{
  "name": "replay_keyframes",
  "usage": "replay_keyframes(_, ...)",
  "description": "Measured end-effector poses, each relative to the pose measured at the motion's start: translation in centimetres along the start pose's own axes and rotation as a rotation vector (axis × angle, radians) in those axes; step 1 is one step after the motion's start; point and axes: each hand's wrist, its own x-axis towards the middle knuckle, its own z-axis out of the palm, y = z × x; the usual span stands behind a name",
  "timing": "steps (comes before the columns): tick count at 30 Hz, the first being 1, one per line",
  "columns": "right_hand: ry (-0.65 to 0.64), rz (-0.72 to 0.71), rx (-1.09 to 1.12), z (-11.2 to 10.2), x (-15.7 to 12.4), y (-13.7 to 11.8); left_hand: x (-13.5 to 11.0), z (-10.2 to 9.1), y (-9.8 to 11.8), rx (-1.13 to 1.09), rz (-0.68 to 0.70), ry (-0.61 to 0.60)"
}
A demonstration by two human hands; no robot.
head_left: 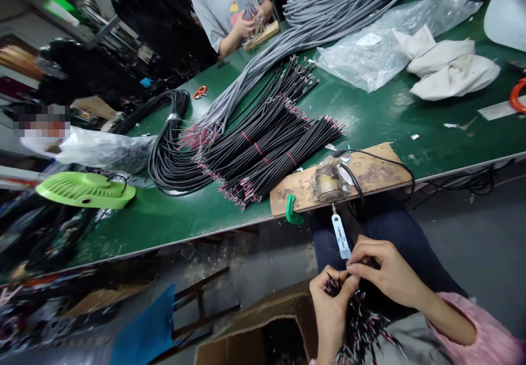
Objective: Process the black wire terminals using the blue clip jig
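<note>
My left hand [332, 310] is closed around a bundle of short black cables [364, 326] with red, white and black wire ends, held above my lap. Thumb and fingers of my right hand [384, 272] pinch together right at the left thumb; what lies between them is too small to make out. Just above my fingertips, a light blue clip [340, 236] hangs on a metal shaft from a small grimy motor [329, 184]. That motor sits on a wooden board [378, 167] at the table edge, beside a green clamp [292, 210].
On the green table [382, 124] lie bundled black cables [246, 151], long grey cables [263, 69], a plastic bag [370, 63], white cloth [456, 69] and a green fan [86, 189]. A cardboard box [242, 343] stands below. Across the table, another person's hands [249, 22] hold wires.
</note>
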Motion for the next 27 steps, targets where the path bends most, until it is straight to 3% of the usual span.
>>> replay_keyframes(6, -0.043, 0.038, 0.281, 0.8, 0.2, 1.4, 0.1, -0.7, -0.1, -0.081, -0.099, -0.174)
replay_keyframes(10, 0.171, -0.196, 0.056, 1.4, -0.3, 0.2, 0.4, -0.6, 0.4, -0.131, -0.061, -0.143)
replay_keyframes(12, 0.191, -0.302, -0.025, 1.4, -0.3, -0.5, 0.6, -0.6, 0.6, -0.170, -0.051, -0.161)
replay_keyframes(16, -0.151, -0.136, 0.302, 0.6, 0.1, -1.1, 0.8, -0.7, 0.8, -0.294, 0.033, -0.279)
replay_keyframes(18, -0.273, -0.046, 0.449, 0.2, 0.5, -0.9, 0.7, -0.6, 1.2, -0.335, 0.105, -0.279)
replay_keyframes(20, -0.251, -0.004, 0.489, -0.1, 1.2, -1.0, 0.4, -0.5, 1.8, -0.340, 0.144, -0.236)
replay_keyframes(24, -0.044, 0.032, 0.383, -0.7, 3.2, -2.4, -0.2, -0.4, 3.6, -0.271, 0.198, -0.148)
replay_keyframes(27, -0.070, 0.041, 0.396, -0.7, 4.7, -3.8, -0.2, -0.6, 4.7, -0.219, 0.267, -0.117)
